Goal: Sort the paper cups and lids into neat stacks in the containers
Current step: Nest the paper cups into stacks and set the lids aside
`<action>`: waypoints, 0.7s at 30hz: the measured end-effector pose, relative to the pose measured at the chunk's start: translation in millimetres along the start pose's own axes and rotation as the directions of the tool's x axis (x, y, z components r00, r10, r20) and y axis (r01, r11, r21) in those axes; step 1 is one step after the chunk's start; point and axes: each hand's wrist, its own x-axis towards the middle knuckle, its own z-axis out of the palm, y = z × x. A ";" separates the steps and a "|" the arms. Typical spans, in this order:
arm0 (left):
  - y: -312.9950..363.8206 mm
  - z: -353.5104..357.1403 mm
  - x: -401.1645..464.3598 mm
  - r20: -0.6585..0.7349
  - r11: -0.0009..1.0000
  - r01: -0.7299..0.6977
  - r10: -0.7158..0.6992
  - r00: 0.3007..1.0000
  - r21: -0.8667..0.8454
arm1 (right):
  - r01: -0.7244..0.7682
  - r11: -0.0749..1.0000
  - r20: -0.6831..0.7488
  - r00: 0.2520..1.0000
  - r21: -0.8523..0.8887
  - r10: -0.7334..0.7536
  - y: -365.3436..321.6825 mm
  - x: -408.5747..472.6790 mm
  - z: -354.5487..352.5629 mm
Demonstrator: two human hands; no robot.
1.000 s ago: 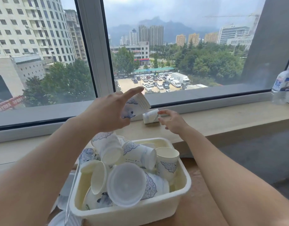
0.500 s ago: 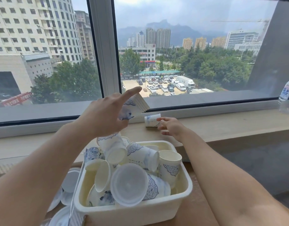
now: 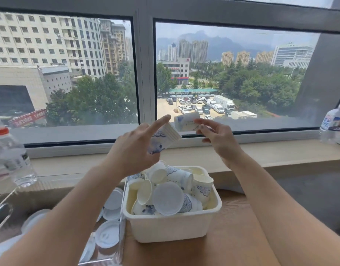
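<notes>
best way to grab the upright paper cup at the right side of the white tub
Pinch the open rim of the upright blue-patterned white paper cup from above, one finger inside and the thumb outside. It stands mouth up against the right wall of the white plastic tub, with tipped cups crowding its left, so only the top is free.
</notes>
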 end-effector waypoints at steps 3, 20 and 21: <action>13.0 -13.7 -23.3 0.001 0.998 0.019 -0.019 1.000 -0.057 | 0.142 0.990 0.042 0.989 0.016 -0.142 -46.0 -34.7 5.9; 37.1 -34.0 -163.8 -0.098 0.961 0.094 -0.122 0.988 -0.258 | 0.222 0.951 0.294 0.943 -0.214 -0.154 -86.2 -164.0 64.0; 36.1 -30.9 -168.5 -0.093 0.957 0.104 -0.133 0.987 -0.271 | 0.209 0.954 0.311 0.941 -0.215 -0.136 -83.1 -169.1 67.0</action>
